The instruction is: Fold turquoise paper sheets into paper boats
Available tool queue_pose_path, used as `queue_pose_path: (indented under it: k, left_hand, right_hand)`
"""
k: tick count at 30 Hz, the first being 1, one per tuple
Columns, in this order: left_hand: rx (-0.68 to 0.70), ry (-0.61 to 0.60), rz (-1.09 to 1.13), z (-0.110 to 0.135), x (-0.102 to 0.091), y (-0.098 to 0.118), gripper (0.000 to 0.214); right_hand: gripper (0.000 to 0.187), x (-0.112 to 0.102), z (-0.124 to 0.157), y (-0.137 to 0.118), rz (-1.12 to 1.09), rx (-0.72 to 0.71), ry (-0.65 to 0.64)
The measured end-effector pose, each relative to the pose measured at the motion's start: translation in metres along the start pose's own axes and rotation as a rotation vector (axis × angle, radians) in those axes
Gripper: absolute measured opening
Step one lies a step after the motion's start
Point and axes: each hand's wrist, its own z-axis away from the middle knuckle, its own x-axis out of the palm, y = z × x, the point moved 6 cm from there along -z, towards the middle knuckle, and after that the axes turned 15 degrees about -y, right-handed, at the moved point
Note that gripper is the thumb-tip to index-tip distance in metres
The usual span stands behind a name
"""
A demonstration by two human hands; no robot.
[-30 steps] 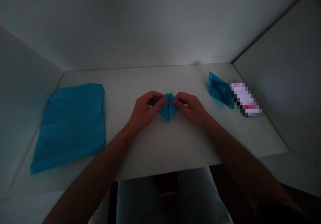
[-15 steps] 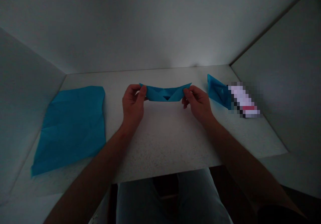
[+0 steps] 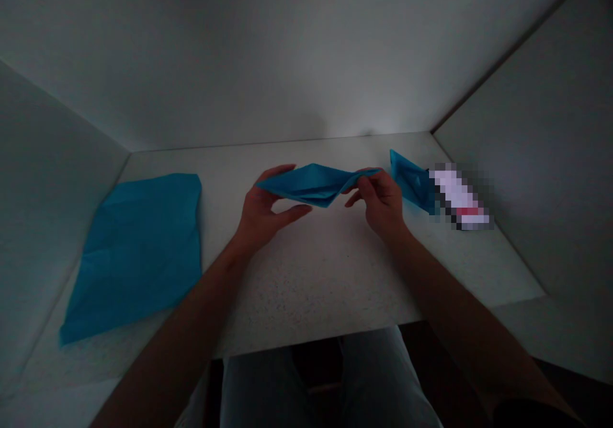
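Note:
A folded blue paper boat point(image 3: 313, 182) is held up over the middle of the white tabletop, its two pointed ends to left and right. With thumb and fingers, my right hand point(image 3: 387, 206) pinches the boat's right tip. My left hand point(image 3: 261, 217) is spread around the left end, thumb stretched out below it and fingers behind; the thumb appears apart from the paper. Whether the hidden fingers touch it, I cannot tell. Close to my right hand lies another folded blue paper boat point(image 3: 410, 182).
A creased blue paper sheet point(image 3: 138, 255) lies flat at the left of the white tabletop point(image 3: 306, 287). A blurred phone-like object point(image 3: 458, 195) sits at the right beside the second boat. White walls point(image 3: 287, 57) close in the back and sides.
The boat has tilted and now shows its broad side rather than its opened middle. My left hand has loosened its pinch and spread around the left end; my right hand keeps its pinch.

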Motion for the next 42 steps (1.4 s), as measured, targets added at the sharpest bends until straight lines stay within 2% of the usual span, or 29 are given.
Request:
queue_pose_path:
  k: [2, 5, 11, 14, 16, 19, 22, 25, 30, 38, 42]
  left_hand:
    - [-0.032, -0.052, -0.114, 0.001, 0.001, 0.005, 0.072]
    - [-0.034, -0.035, -0.189, 0.003, 0.000, 0.012, 0.064]
    - [-0.072, 0.071, -0.072, 0.003, 0.000, 0.009, 0.027]
    - [-0.124, 0.071, 0.009, 0.003, 0.005, 0.003, 0.024]
    - [-0.126, 0.024, 0.028, 0.002, 0.011, 0.004, 0.024]
    - [-0.131, -0.040, 0.018, 0.002, 0.019, 0.006, 0.022]
    - [-0.151, -0.049, 0.016, 0.002, 0.020, 0.006, 0.024]
    - [-0.153, -0.035, 0.058, 0.002, 0.019, 0.002, 0.029]
    - [-0.227, 0.107, 0.057, 0.006, 0.007, -0.009, 0.043]
    - [-0.222, 0.309, 0.097, 0.003, -0.008, -0.010, 0.063]
    - [-0.216, 0.335, 0.161, 0.002, -0.008, -0.011, 0.063]
  right_hand:
    - [0.046, 0.003, 0.001, -0.004, 0.036, -0.021, -0.034]
    - [0.044, 0.004, 0.002, -0.005, 0.057, -0.026, -0.057]
    - [0.044, 0.001, 0.003, 0.000, -0.004, -0.033, -0.044]
    - [0.048, 0.008, 0.004, 0.002, -0.041, 0.008, -0.155]
    - [0.049, 0.016, 0.005, 0.003, -0.024, 0.049, -0.256]
    - [0.031, 0.025, 0.006, 0.003, 0.014, 0.088, -0.335]
    - [0.028, 0.031, 0.006, 0.003, -0.035, 0.095, -0.360]
    - [0.037, 0.030, 0.007, 0.006, -0.074, 0.128, -0.337]
    - [0.059, 0.024, 0.007, 0.011, -0.002, 0.231, -0.251]
    - [0.070, 0.020, 0.004, 0.014, -0.029, 0.339, -0.163]
    - [0.073, 0.023, 0.005, 0.016, -0.085, 0.364, -0.173]
